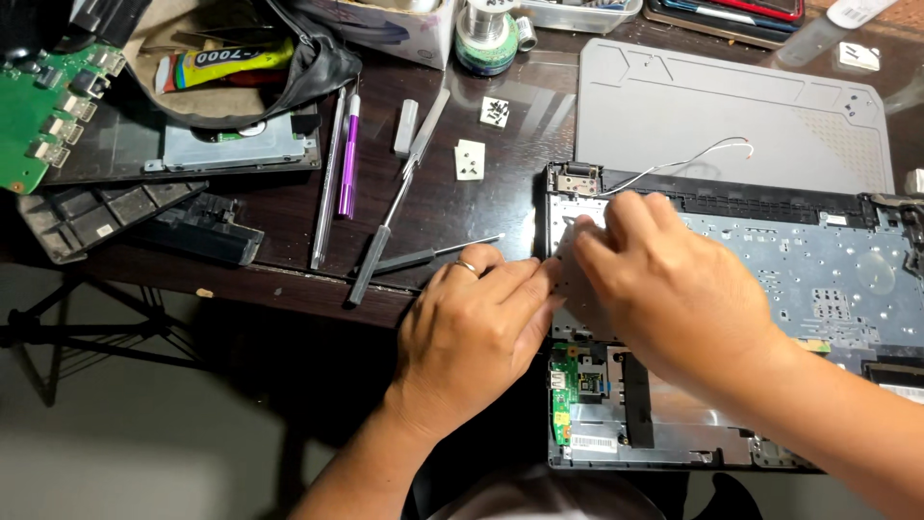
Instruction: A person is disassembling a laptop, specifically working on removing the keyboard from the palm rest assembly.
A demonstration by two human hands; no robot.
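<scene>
We cannot see what our left hand (476, 323) and right hand (664, 284) pinch between them; the fingertips cover that patch of the opened laptop base (770, 260). Its right end runs off the picture's edge. The green circuit board (34, 111) is cut off at the left edge.

Two bare forearms, no sleeves. Left hand (472, 332): plain metal ring (466, 268) on one finger. Right hand (664, 289): no ring or other ornament visible.

Laptop chassis (770, 260) showed matt grey metal plate; beside it, table (289, 221) looked dark glossy wood; screwdriver (385, 241) shaft possibly steel.
</scene>
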